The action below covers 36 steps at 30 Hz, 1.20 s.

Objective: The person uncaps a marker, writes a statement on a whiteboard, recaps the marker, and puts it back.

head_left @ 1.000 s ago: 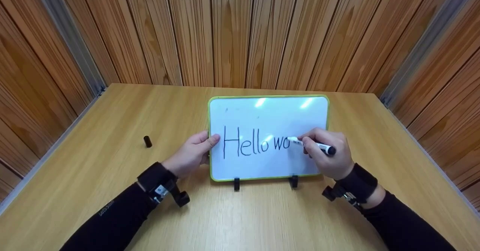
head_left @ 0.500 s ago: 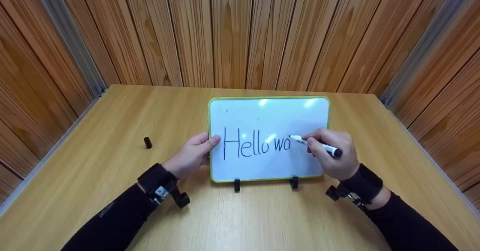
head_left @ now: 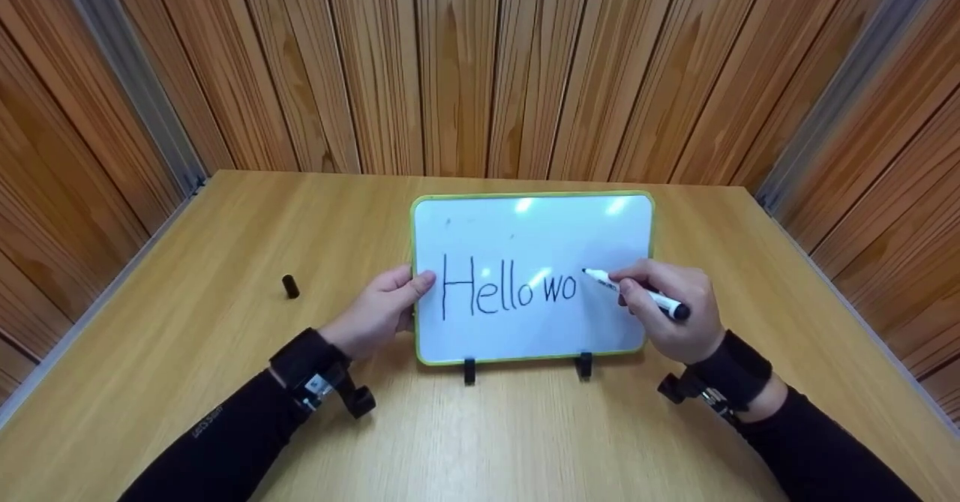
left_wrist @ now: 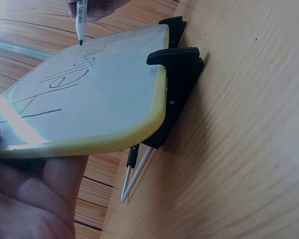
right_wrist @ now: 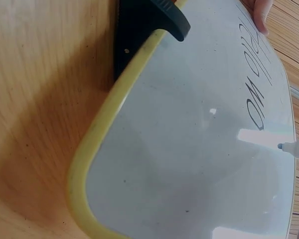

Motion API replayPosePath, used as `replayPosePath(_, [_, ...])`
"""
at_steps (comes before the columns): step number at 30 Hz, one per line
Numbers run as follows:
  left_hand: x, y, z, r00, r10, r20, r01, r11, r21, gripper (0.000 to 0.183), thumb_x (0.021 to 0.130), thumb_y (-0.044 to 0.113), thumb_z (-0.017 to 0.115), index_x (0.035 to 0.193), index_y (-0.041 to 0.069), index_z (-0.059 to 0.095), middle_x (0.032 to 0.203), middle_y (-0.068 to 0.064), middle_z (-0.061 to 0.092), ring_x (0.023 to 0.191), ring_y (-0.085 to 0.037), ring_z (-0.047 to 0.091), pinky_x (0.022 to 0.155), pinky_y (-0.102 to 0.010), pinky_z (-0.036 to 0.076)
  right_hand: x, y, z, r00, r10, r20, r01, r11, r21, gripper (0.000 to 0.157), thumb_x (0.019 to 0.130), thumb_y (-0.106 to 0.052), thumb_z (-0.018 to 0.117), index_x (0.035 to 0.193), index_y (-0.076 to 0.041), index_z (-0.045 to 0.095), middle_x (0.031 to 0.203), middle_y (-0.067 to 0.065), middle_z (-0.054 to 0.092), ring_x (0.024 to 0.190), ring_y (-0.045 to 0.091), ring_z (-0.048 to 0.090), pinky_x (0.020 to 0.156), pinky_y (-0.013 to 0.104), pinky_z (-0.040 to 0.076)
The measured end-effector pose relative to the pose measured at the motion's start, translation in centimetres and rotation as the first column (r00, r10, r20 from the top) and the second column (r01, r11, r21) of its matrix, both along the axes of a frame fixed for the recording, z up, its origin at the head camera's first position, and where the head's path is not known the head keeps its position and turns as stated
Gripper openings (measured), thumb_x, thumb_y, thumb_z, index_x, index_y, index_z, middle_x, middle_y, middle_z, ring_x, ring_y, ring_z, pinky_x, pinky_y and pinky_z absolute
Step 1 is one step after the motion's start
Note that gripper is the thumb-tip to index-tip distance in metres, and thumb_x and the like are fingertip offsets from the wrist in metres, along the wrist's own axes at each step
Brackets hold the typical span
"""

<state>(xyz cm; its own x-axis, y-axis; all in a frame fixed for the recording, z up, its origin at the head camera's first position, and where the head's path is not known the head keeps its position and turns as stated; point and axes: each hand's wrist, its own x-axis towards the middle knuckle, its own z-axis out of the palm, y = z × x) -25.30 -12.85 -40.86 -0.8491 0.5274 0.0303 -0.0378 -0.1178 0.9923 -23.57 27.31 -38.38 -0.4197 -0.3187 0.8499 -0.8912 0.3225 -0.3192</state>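
Observation:
A small whiteboard (head_left: 510,337) with a yellow-green rim leans on a black stand (left_wrist: 177,94), and "Hello wo" is written across it in black. My left hand (head_left: 382,307) grips the board's left edge, thumb on the front and fingers behind. In my right hand (head_left: 671,311) I pinch a white marker (head_left: 600,277) with a black end. Its dark tip points at the board just right of the "o". In the right wrist view the marker tip (right_wrist: 281,146) shows beside a bright glare at the board's far side.
A black marker cap (head_left: 290,287) stands on the wooden table (head_left: 337,224) to the left of the board. Two black stand hooks (head_left: 469,371) hold the board's lower edge. Wood-plank walls (head_left: 457,67) enclose the table at the back and sides.
My right hand and the marker have shifted slightly right, the tip going from the "o" to a spot just right of it. My left hand keeps its grip on the board.

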Motion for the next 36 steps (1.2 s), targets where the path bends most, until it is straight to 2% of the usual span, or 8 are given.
replayPosePath(5, [-0.01,-0.06,0.03,1.000,-0.005,-0.006,0.005,1.000,-0.001,0.052,0.123,0.029,0.044,0.165,-0.001,0.045,0.152,-0.022,0.066,0.133,-0.036,0.071,0.106,-0.051,0.061,-0.13,0.07,-0.16,1.000,0.004,0.015,-0.004,1.000,0.005,0.022,0.088,0.011,0.064,0.097,0.001,0.081,0.075,0.002,0.073,0.061,0.012,0.061,0.062,0.018,0.054])
replayPosePath(12, [-0.09,0.04,-0.02,1.000,-0.007,-0.022,0.007,1.000,-0.002,0.052,0.123,0.028,0.044,0.165,-0.001,0.044,0.152,-0.023,0.066,0.133,-0.037,0.071,0.105,-0.052,0.061,-0.20,0.10,-0.31,1.000,0.013,-0.013,-0.013,1.000,0.004,0.022,0.087,0.014,0.065,0.097,0.003,0.081,0.075,0.005,0.072,0.061,0.013,0.060,0.060,0.019,0.052])
replayPosePath(18, [0.02,0.01,-0.04,1.000,0.008,-0.009,-0.008,1.000,-0.005,0.052,0.123,0.028,0.045,0.165,-0.001,0.045,0.151,-0.023,0.066,0.132,-0.036,0.071,0.105,-0.052,0.061,-0.03,0.02,-0.18,0.999,0.007,0.044,-0.007,1.000,0.012,0.024,0.089,0.014,0.065,0.099,0.001,0.082,0.076,0.002,0.072,0.063,0.013,0.061,0.062,0.018,0.053])
replayPosePath(25, [0.14,-0.02,-0.14,1.000,0.012,0.008,-0.012,1.000,-0.004,0.052,0.123,0.028,0.045,0.164,-0.004,0.044,0.151,-0.023,0.066,0.132,-0.034,0.071,0.106,-0.049,0.061,-0.02,0.03,-0.22,0.999,-0.017,0.041,0.016,1.000,0.027,0.023,0.089,0.013,0.065,0.099,0.000,0.082,0.077,0.002,0.073,0.063,0.013,0.061,0.061,0.018,0.052])
replayPosePath(36, [0.09,-0.15,-0.09,1.000,0.013,0.008,-0.013,1.000,-0.021,0.053,0.122,0.032,0.046,0.164,0.000,0.046,0.152,-0.021,0.067,0.133,-0.036,0.071,0.106,-0.050,0.061,0.01,-0.05,-0.33,0.997,-0.037,0.070,0.035,0.999,0.040,0.023,0.091,0.015,0.067,0.099,0.000,0.082,0.076,0.001,0.073,0.063,0.012,0.061,0.061,0.018,0.052])
